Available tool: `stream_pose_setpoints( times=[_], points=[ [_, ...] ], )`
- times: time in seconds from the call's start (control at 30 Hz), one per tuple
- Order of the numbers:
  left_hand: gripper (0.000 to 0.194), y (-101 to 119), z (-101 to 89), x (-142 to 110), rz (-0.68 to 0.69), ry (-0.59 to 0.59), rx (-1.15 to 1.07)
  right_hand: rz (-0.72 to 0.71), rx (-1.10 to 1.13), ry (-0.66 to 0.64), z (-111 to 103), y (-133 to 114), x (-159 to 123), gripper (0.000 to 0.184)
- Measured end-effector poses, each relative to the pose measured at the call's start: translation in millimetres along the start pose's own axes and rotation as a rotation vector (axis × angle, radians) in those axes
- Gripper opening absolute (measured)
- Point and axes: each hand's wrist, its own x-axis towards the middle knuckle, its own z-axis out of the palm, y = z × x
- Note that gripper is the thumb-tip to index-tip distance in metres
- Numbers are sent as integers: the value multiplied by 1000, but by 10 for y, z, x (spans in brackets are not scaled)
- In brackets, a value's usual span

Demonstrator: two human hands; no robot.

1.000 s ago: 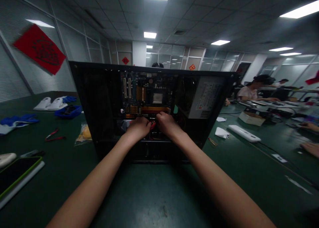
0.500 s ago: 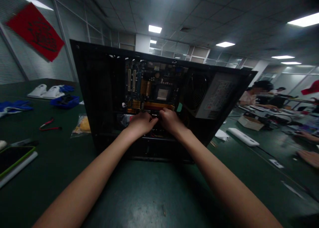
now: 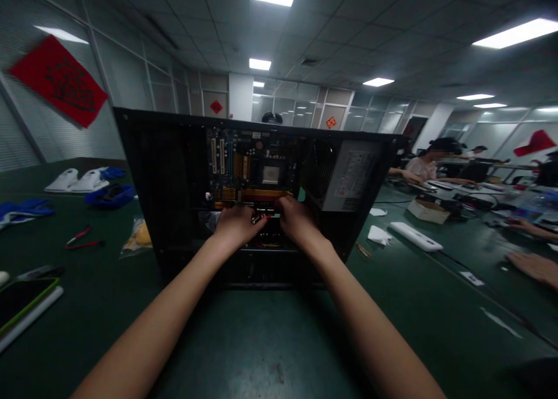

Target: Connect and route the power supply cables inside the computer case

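Note:
A black computer case (image 3: pixel 174 155) stands upright on the green table, its open side facing me. Inside it are a motherboard (image 3: pixel 244 161) and, at the upper right, a power supply (image 3: pixel 351 175) with a label. Both my hands reach into the lower middle of the case, just under the memory slots. My left hand (image 3: pixel 236 225) is closed, with red and yellow cables (image 3: pixel 260 218) at its fingertips. My right hand (image 3: pixel 297 220) is close beside it, fingers curled in; whatever its fingertips grip is hidden behind the hand.
On the left lie white and blue gloves (image 3: pixel 26 210), a blue tray (image 3: pixel 110 196), a red-black cable (image 3: pixel 82 239), a bagged yellow item (image 3: pixel 138 236) and a green-edged phone (image 3: pixel 26 300). A white power strip (image 3: pixel 415 236) and an open box (image 3: pixel 428 211) are on the right, near other people's hands (image 3: pixel 534 268).
The case tilted towards me half a second ago and is upright again now. My hands stay at the same spot inside it; the left thumb has shifted slightly around the cables.

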Motion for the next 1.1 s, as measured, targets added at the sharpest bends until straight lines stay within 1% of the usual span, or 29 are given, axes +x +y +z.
stream_pose_setpoints(
  times=[0.1,0.2,0.3,0.5,0.7,0.83,1.1],
  points=[
    [47,-24,13,-9,22,-59,-11,13,35,1,37,39,18,38],
    [40,-49,36,-7,44,-83,-42,-7,60,3,75,52,40,41],
    [31,-58,46,4,63,-105,-73,-21,84,17,74,46,46,39],
    [27,-51,42,22,111,-143,-137,-26,111,-40,88,23,72,38],
    [21,-43,23,11,120,-130,-122,-121,99,-115,134,-39,38,37],
    [22,-56,27,23,118,-127,-132,-118,57,-121,107,-73,7,36],
    [23,-60,24,52,123,-133,-166,-159,30,-130,109,-74,7,36]
  ],
)
